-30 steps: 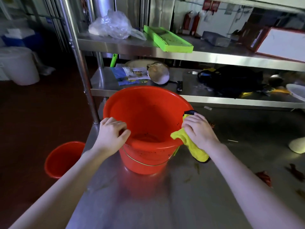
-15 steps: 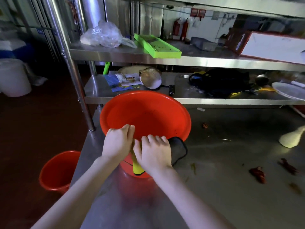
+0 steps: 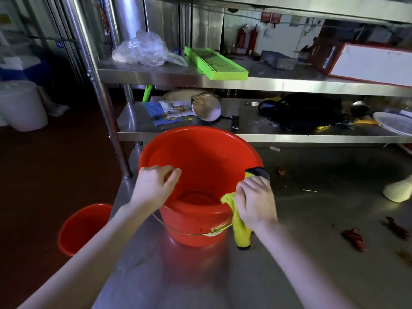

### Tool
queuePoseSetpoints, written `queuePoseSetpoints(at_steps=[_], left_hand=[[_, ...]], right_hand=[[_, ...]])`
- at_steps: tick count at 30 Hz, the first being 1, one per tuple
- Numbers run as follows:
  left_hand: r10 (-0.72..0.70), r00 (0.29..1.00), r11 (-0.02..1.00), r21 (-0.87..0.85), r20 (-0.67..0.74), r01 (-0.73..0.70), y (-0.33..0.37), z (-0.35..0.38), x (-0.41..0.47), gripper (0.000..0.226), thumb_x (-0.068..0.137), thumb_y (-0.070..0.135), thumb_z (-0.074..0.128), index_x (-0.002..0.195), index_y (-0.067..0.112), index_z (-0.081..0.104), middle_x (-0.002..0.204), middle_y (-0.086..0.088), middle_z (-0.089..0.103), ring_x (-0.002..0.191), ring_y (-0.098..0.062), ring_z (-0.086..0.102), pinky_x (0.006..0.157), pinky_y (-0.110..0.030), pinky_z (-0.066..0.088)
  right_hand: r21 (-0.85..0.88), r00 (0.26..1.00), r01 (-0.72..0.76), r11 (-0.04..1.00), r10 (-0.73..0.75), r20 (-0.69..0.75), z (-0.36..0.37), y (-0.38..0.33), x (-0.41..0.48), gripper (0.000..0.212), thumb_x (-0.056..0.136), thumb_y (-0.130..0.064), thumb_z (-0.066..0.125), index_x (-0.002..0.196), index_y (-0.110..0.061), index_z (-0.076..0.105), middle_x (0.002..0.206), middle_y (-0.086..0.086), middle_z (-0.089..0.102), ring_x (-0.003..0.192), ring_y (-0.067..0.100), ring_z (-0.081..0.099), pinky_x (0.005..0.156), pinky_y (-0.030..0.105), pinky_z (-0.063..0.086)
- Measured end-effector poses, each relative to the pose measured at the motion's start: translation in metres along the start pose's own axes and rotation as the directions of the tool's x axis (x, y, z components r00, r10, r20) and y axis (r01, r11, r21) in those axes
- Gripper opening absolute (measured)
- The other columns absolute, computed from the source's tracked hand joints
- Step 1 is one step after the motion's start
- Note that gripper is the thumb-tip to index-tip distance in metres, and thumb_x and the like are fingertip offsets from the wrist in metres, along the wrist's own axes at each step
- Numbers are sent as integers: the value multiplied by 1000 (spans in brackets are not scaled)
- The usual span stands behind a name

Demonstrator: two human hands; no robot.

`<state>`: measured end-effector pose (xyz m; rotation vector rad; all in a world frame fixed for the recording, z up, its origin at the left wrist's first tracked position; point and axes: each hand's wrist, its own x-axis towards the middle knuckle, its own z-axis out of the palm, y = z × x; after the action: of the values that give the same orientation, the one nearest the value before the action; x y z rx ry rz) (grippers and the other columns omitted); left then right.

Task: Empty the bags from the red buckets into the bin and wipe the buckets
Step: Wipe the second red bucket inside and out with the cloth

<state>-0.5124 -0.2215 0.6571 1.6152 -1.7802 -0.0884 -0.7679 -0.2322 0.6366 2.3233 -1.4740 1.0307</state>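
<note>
Red round plastic bucket stands upright on the stainless steel worktop, mouth up, long axis vertical, close to the worktop's left edge and just before the lower steel shelf. Left hand grips the near-left rim with fingers curled over it; right hand pinches a yellow cloth against the near-right rim, fingers bunched together. Bare steel lies open to the right and on the near side.

legible text: none | sticker on red bucket: print too blurred | leaflet on lower shelf: too small | blue wall tag: illegible
</note>
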Motion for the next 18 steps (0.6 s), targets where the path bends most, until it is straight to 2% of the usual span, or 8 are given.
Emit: queuePoseSetpoints(at_steps=[3, 5, 7, 9, 11, 13, 16, 18], left_hand=[[134, 991, 977, 170, -16, -130, 38, 30, -40, 34, 92, 32, 41, 63, 19, 51, 57, -1, 56, 59, -28, 55, 60, -37, 41], [153, 986, 981, 127, -67, -144, 45, 36, -64, 31, 93, 26, 42, 62, 24, 44, 57, 5, 48, 56, -22, 48, 61, -37, 35], [162, 974, 986, 68, -156, -153, 37, 34, -67, 34, 95, 23, 39, 61, 24, 40, 54, 8, 42, 52, -17, 41, 60, -37, 34], [150, 973, 989, 26, -178, -148, 33, 28, -59, 40, 98, 26, 35, 58, 22, 35, 49, 7, 37, 49, -15, 38, 60, -38, 36], [97, 980, 995, -1, -173, -99, 32, 27, -51, 49, 99, 31, 33, 53, 16, 40, 45, 5, 41, 46, -17, 42, 63, -40, 38], [62, 983, 998, -11, -175, -65, 24, 27, -45, 55, 98, 35, 33, 50, 12, 43, 43, 2, 43, 44, -21, 44, 65, -40, 40], [75, 979, 997, -3, -191, -77, 12, 26, -37, 54, 97, 36, 36, 48, 14, 37, 41, 2, 40, 41, -22, 40, 65, -38, 41], [76, 977, 997, 13, -198, -74, 11, 26, -33, 53, 97, 35, 36, 48, 14, 36, 41, 1, 39, 40, -22, 40, 65, -37, 42]], right_hand=[[-85, 996, -66, 994, 60, -67, 15, -59, -11, 29, 83, -22, 46, 55, -17, 51, 57, 3, 53, 60, 30, 51, 66, 41, 43], [-89, 996, -57, 994, 51, -69, 20, -85, -20, 29, 84, -22, 48, 55, -18, 50, 56, 1, 52, 58, 27, 50, 63, 39, 42], [-91, 996, 25, 996, -32, -79, 19, -82, -27, 27, 83, -24, 51, 57, -17, 53, 56, 0, 51, 56, 25, 49, 61, 38, 43], [-75, 990, 130, 989, -134, -46, 11, -62, -23, 26, 82, -24, 51, 58, -15, 57, 56, 2, 52, 55, 27, 50, 58, 37, 43], [-19, 977, 213, 977, -213, 10, 1, -33, -15, 27, 84, -22, 48, 60, -14, 57, 57, 2, 52, 55, 28, 51, 57, 37, 43], [38, 960, 265, 963, -268, 86, -9, 4, -3, 29, 86, -20, 44, 63, -12, 59, 61, 2, 55, 59, 28, 53, 63, 37, 43], [30, 944, 239, 971, -239, 228, -23, 50, 15, 38, 92, -23, 37, 78, -8, 68, 82, 3, 68, 81, 25, 63, 87, 34, 43], [17, 959, 184, 983, -183, 216, -18, 53, 16, 41, 93, -24, 34, 81, -7, 69, 87, 3, 69, 88, 24, 62, 93, 35, 43]])
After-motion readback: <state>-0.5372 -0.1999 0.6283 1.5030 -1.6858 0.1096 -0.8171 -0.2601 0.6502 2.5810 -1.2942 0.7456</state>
